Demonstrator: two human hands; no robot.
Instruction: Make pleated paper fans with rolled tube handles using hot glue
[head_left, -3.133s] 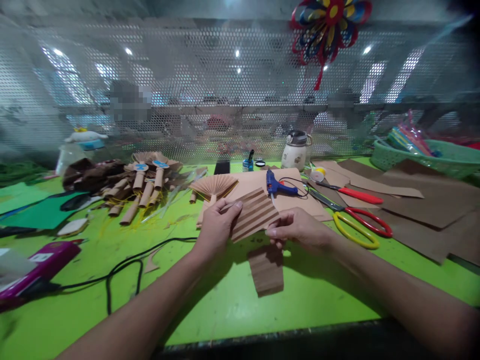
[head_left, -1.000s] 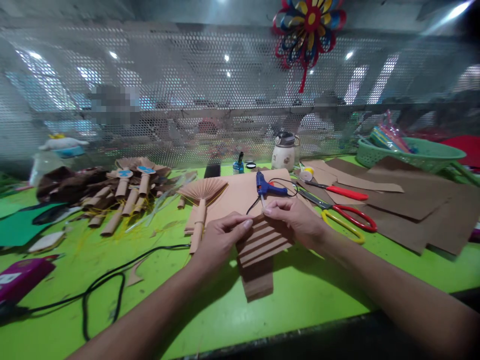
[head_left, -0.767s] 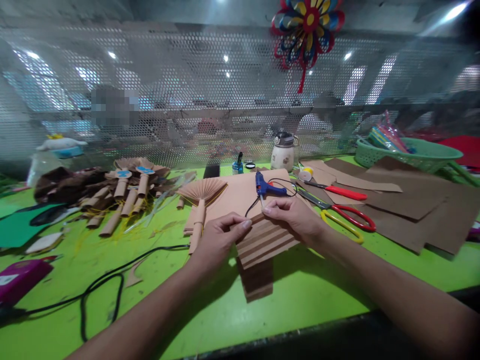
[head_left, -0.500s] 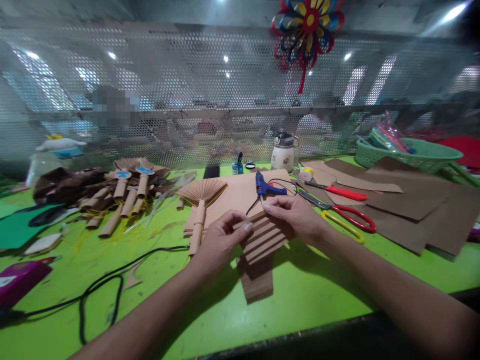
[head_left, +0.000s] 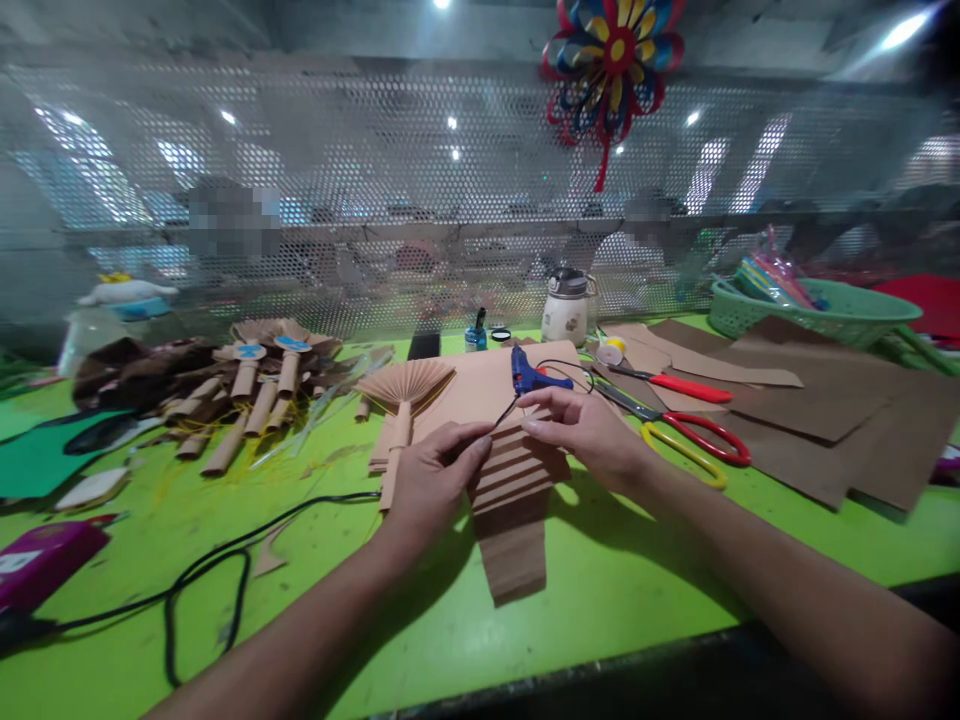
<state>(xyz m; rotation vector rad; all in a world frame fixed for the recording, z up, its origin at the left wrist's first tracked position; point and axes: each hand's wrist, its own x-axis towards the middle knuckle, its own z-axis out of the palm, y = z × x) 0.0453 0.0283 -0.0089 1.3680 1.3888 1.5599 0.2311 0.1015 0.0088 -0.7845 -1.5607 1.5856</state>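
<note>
A pleated strip of brown paper [head_left: 510,480] lies between my hands, its lower end flat and unfolded toward the table's front edge. My left hand [head_left: 435,480] pinches its upper left edge between thumb and fingers. My right hand [head_left: 581,430] grips the upper right edge in the same way. Just behind them a blue glue gun [head_left: 532,376] rests on a stack of light brown paper [head_left: 480,385]. Left of my left hand is a folded paper fan [head_left: 405,385] with a rolled paper handle and yellow string.
Scissors with red and yellow handles [head_left: 705,437], a red-handled tool [head_left: 690,388] and brown sheets [head_left: 817,400] lie right. Rolled paper pieces [head_left: 259,408] are heaped left. A black cable [head_left: 217,550] crosses the left side; a white bottle [head_left: 565,312] stands behind.
The pleated part has turned and shifted slightly left, now more in line with its flat lower end. My left hand has moved a little left, and my right fingers have shifted slightly left.
</note>
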